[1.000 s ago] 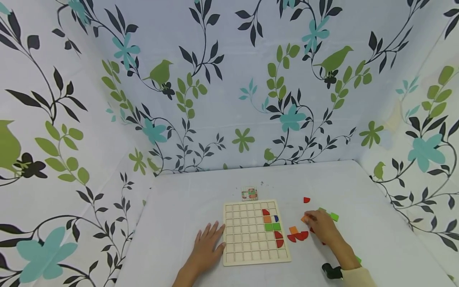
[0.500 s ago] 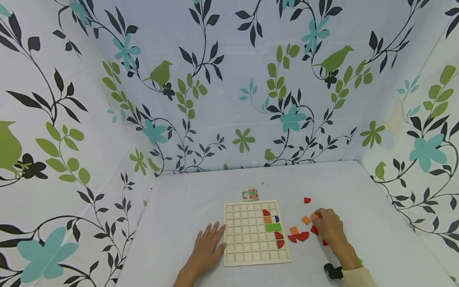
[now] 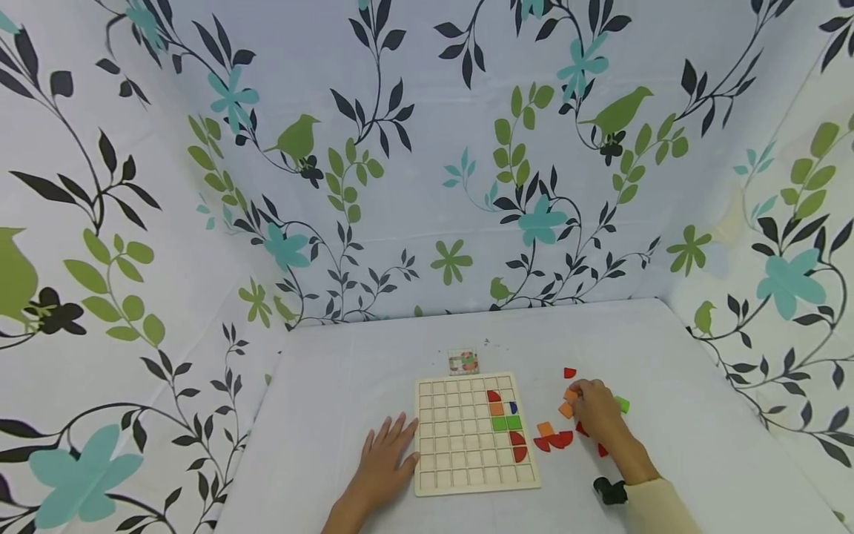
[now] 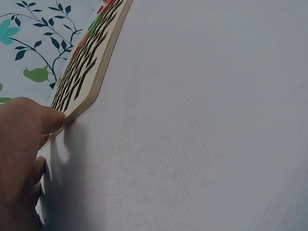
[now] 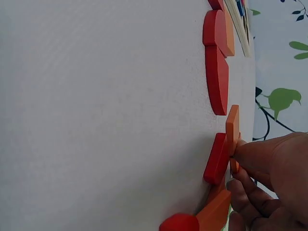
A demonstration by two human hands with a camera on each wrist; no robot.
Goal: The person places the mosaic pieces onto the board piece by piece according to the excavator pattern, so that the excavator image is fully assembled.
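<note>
My left hand (image 3: 383,463) lies flat with its fingers spread on the cloth, the fingertips and thumb at the left edge of a wooden grid board (image 3: 454,445). In the left wrist view the thumb (image 4: 53,120) meets the board's rim. My right hand (image 3: 596,408) pinches an orange square tile (image 3: 571,394) with thumb and fingertips, low over the table. Just in front of it lies another orange square (image 3: 566,409). On the board's right columns sit several red quarter-round pieces (image 3: 518,439), an orange square (image 3: 497,409), green squares (image 3: 505,423) and a small blue piece (image 3: 513,407).
Several loose red pieces (image 3: 563,440) and an orange square (image 3: 545,429) lie right of the board. A green square (image 3: 623,404) shows beyond the right hand. A small picture card (image 3: 463,361) lies behind the board. Patterned cloth walls surround the table.
My right hand has gone from one orange square to another, then brought the second one left, behind the first. The left hand and the board have stayed in place.
</note>
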